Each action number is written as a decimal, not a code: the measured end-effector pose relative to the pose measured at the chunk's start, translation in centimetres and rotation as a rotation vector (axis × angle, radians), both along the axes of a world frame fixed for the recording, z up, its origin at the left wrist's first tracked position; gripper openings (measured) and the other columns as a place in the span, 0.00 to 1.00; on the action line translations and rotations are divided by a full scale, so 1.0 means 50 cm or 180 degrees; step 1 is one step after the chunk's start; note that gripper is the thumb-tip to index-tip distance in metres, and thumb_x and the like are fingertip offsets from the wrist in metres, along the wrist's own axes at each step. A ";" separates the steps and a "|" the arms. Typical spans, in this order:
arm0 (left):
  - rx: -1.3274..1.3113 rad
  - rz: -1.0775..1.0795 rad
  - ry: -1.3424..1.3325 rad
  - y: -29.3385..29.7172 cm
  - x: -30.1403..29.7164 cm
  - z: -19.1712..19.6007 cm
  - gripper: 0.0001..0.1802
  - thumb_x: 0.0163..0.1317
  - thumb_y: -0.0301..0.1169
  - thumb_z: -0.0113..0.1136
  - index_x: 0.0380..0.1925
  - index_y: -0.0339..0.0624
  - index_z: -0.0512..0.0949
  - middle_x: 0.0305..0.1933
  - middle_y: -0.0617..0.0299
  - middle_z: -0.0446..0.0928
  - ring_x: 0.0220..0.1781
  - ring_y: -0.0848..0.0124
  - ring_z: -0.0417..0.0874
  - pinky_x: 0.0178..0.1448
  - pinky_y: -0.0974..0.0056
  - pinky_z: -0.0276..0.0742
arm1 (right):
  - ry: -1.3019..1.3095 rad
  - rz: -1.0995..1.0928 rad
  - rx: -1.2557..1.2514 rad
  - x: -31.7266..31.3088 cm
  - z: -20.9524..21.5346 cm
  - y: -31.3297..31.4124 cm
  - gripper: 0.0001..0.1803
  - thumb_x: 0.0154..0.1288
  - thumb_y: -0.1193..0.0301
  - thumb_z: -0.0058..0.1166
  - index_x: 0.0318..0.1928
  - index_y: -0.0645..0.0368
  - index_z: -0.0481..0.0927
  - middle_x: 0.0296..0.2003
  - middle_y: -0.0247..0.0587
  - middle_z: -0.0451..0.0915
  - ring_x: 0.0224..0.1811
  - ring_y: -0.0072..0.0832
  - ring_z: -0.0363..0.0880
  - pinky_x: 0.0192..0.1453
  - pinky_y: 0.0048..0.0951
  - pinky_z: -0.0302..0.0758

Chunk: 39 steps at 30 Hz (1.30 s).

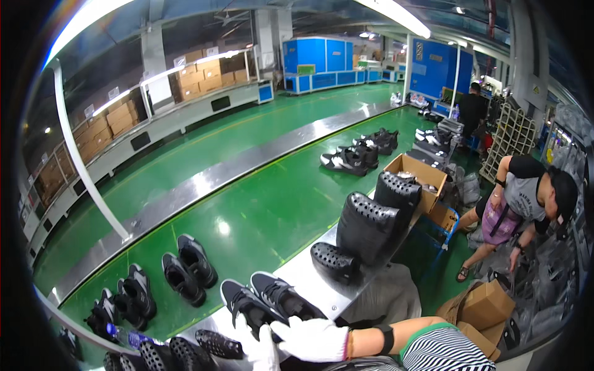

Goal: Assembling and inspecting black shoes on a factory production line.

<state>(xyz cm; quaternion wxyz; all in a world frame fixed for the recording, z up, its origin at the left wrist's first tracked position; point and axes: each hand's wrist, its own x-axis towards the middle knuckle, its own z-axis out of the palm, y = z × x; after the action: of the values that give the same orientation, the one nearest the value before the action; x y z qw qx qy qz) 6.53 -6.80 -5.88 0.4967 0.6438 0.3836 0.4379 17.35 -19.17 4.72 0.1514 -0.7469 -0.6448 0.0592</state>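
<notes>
Gloved right hand [312, 339] resting flat, fingers apart, on near dark shoe [247, 304]; far right, open cardboard box [413, 174] holding small items.

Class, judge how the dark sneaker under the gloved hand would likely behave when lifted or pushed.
The dark sneaker probably feels light and stays flat on its broad sole, unlikely to roll. Its upper looks soft, so it may flex. The white-gloved right hand resting by it should keep a good grip.

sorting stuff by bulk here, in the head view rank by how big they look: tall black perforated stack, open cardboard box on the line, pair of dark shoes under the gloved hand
1. tall black perforated stack, largest.
2. and 3. open cardboard box and pair of dark shoes look about alike; the shoes lie nearer the camera, so I would not rank them.
</notes>
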 end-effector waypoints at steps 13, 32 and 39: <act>0.2674 -0.1311 0.1654 -0.130 0.061 0.213 0.25 0.43 0.38 0.77 0.40 0.39 0.80 0.38 0.55 0.76 0.44 0.51 0.76 0.51 0.49 0.70 | -0.0368 -0.1266 0.1024 0.324 -0.009 -0.147 0.14 0.62 0.71 0.58 0.49 0.51 0.81 0.48 0.48 0.79 0.48 0.47 0.82 0.51 0.44 0.80; 0.3046 -0.1303 0.1939 -0.059 0.046 0.172 0.23 0.41 0.33 0.77 0.39 0.45 0.80 0.36 0.60 0.79 0.40 0.56 0.76 0.47 0.51 0.68 | -0.1463 -0.0317 0.0004 0.377 0.004 -0.098 0.07 0.65 0.65 0.51 0.41 0.46 0.79 0.36 0.45 0.76 0.38 0.43 0.80 0.39 0.45 0.78; 0.2996 -0.1365 0.1978 -0.057 0.042 0.177 0.23 0.42 0.33 0.77 0.39 0.44 0.79 0.35 0.60 0.78 0.40 0.55 0.75 0.47 0.51 0.68 | -0.1493 -0.0387 -0.0329 0.371 0.002 -0.095 0.08 0.64 0.66 0.51 0.43 0.45 0.79 0.37 0.45 0.75 0.40 0.45 0.79 0.40 0.46 0.78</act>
<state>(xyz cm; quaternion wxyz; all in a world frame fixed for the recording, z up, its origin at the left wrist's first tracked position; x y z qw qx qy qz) 8.64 -9.66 2.97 0.1004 0.9552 0.1373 0.2421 35.90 -23.91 4.82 -0.0376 -0.7843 -0.6123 -0.0921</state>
